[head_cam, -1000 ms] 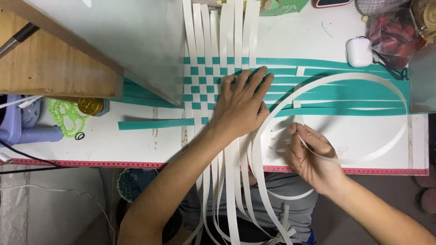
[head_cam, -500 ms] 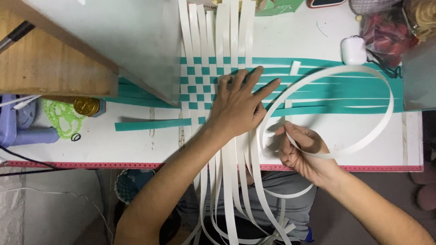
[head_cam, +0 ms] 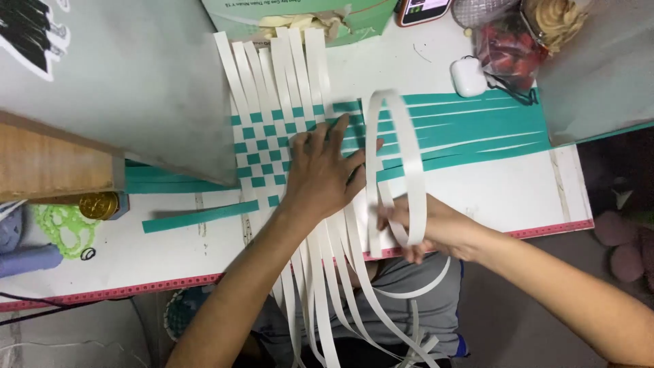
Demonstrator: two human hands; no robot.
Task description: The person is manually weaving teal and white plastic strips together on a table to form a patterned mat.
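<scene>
My left hand [head_cam: 321, 172] lies flat with fingers spread on a checkered weave of white and teal strips [head_cam: 262, 146], pressing it to the white table [head_cam: 477, 197]. My right hand [head_cam: 436, 228] grips a long white strip [head_cam: 409, 157] near the table's front edge. That strip arches up in a tall narrow loop beside my left hand. Several white strips [head_cam: 320, 286] hang off the front edge over my lap. Teal strips [head_cam: 470, 129] fan out to the right.
A loose teal strip [head_cam: 199, 217] lies left of the weave. A grey panel and wooden box [head_cam: 61, 160] stand at left. White earbud case [head_cam: 468, 77], a phone [head_cam: 422, 9] and a bag of red things [head_cam: 511, 44] sit at the back right.
The white strip's loop, wide and low to the right before, has swung left and up into a tall narrow arch. My right hand has drawn closer to my left hand, which stays on the weave.
</scene>
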